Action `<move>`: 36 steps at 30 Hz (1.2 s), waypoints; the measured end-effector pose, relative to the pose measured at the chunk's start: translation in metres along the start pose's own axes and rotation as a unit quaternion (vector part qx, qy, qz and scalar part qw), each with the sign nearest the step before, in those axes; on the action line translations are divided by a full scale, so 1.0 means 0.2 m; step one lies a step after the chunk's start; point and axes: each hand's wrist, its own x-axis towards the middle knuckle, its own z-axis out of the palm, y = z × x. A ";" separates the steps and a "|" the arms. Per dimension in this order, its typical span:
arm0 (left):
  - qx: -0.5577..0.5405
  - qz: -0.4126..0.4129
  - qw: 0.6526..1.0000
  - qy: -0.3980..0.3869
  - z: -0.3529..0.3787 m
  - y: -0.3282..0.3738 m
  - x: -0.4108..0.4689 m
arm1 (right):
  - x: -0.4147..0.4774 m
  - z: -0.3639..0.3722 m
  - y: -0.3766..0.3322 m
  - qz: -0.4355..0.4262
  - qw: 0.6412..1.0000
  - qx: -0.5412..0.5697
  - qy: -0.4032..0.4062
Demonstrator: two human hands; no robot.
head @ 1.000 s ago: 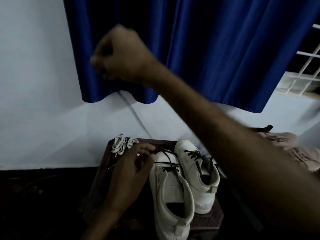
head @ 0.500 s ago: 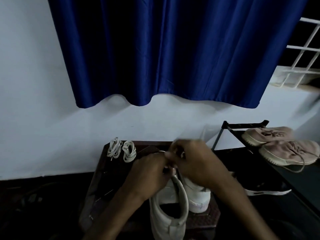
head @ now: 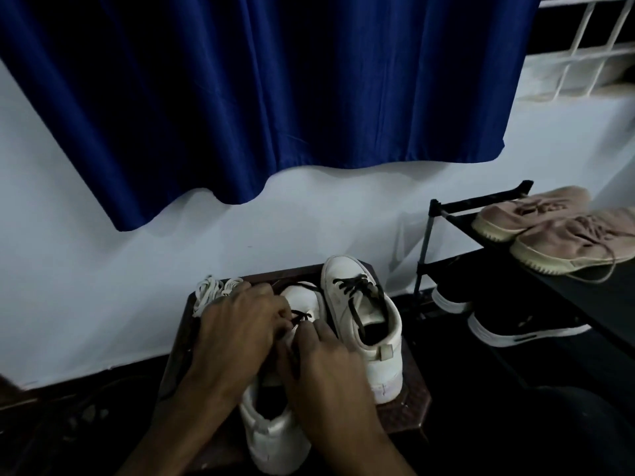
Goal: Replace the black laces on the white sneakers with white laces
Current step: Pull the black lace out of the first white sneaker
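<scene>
Left hand, right hand on lace; heel past stool edge

Small dark wooden table with cut corners, set against the wall. Two white sneakers stand on it side by side, toes to the wall. The near sneaker overhangs the front edge at its heel, with a black lace at its tongue. The far sneaker sits to its right, still black-laced. Two bundles of white laces lie at the back-left corner. To the right is a black shoe rack with pink shoes on its top shelf.
</scene>
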 end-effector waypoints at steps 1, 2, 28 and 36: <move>-0.026 -0.009 1.000 0.010 0.01 -0.01 0.00 | 0.00 0.01 0.01 -0.001 1.000 -0.003 0.007; -0.050 -0.019 0.998 0.026 0.01 -0.02 0.01 | 0.00 0.02 0.02 -0.001 1.000 -0.001 0.020; 0.049 0.083 0.993 0.064 0.07 0.01 -0.05 | -0.04 -0.01 0.12 0.060 0.965 0.238 -0.094; -0.183 -0.161 0.950 0.193 0.10 -0.03 -0.12 | -0.07 -0.01 0.11 0.088 0.960 0.250 -0.091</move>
